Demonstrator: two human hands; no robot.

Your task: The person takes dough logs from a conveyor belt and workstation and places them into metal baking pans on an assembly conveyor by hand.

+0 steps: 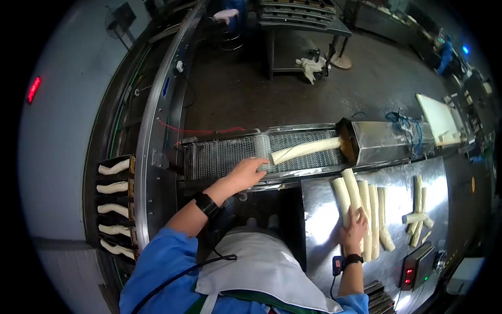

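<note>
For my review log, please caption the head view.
Left hand over a mesh conveyor, by one end of a pale roll; right hand on other pale rolls on a metal table.

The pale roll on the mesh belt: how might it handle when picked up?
The pale roll is long and slightly curved, so it would probably sag if lifted by one end. Its rounded sides suggest it could roll. Its smooth, dough-like surface might dent.
</note>
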